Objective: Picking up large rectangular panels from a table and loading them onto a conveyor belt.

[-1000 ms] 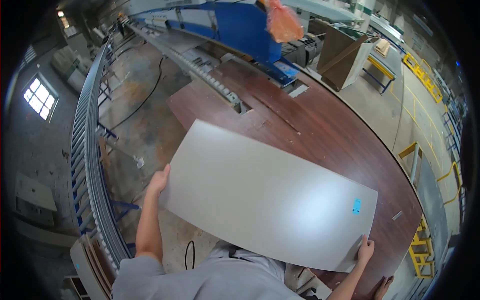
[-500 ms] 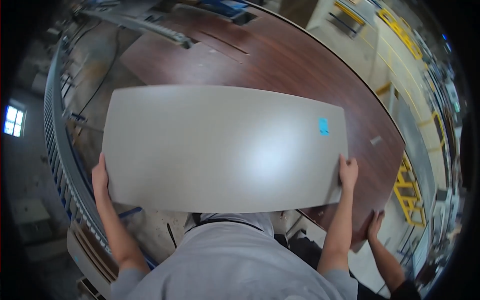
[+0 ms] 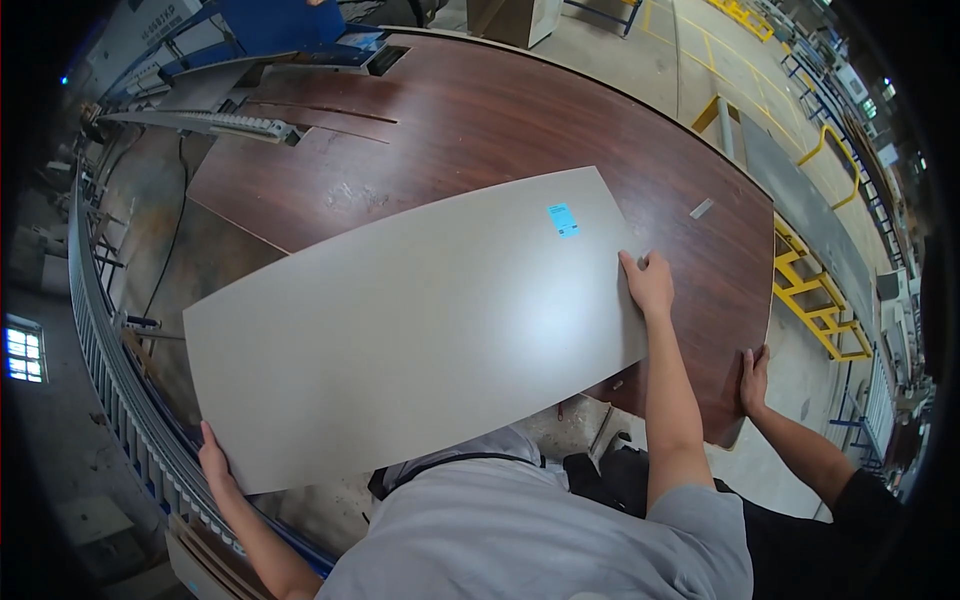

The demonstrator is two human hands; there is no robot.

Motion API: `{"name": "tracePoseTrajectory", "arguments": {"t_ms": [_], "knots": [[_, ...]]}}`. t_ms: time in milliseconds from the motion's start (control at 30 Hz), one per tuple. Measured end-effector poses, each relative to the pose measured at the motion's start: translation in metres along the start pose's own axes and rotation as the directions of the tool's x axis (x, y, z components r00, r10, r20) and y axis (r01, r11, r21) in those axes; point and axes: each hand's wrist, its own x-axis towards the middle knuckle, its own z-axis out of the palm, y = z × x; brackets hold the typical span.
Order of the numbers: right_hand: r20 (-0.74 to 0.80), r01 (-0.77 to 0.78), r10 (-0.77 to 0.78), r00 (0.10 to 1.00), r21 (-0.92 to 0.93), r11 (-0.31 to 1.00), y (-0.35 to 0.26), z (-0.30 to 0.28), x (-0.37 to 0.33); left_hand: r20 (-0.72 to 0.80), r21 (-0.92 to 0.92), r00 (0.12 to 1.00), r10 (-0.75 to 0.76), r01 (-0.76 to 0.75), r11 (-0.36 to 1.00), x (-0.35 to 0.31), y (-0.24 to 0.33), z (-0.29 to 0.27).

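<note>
A large light-grey board (image 3: 400, 330) with a small blue label (image 3: 563, 220) near its far right corner is held in front of my body. My left hand (image 3: 214, 460) grips its left edge near the close corner, thumb on the top face. On the opposite short edge my right hand (image 3: 650, 283) is closed, its thumb up and its other fingers partly hidden at the edge. The board slants, its right end farther from me than its left, and overlaps the dark red-brown wood-grain table (image 3: 480, 110).
A co-worker's hand (image 3: 756, 381) rests at the table's right edge. A roller conveyor (image 3: 105, 310) curves along the left, with boards (image 3: 205, 560) stacked beside it. Blue machinery (image 3: 285, 30) stands at the far left. Yellow frames (image 3: 815, 290) stand to the right.
The board has turned: its right end has swung away from me and its left end has come nearer. Both my hands keep their hold. The co-worker's hand stays at the table edge.
</note>
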Motion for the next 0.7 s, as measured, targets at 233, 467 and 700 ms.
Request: {"name": "tracePoseTrajectory", "arguments": {"t_ms": [233, 467, 700], "knots": [[-0.154, 0.037, -0.048, 0.987, -0.078, 0.996, 0.002, 0.011, -0.016, 0.011, -0.031, 0.999, -0.040, 0.041, 0.999, 0.050, -0.053, 0.062], [-0.003, -0.068, 0.068, 0.998, 0.039, 0.997, -0.007, -0.006, -0.014, -0.089, 0.229, 0.996, -0.016, 0.036, 0.973, 0.020, -0.044, 0.098], [0.062, 0.223, -0.239, 0.969, 0.196, 0.955, 0.033, 0.025, 0.044, -0.138, 0.442, 0.988, -0.066, 0.121, 0.889, -0.015, 0.011, 0.049]]}}
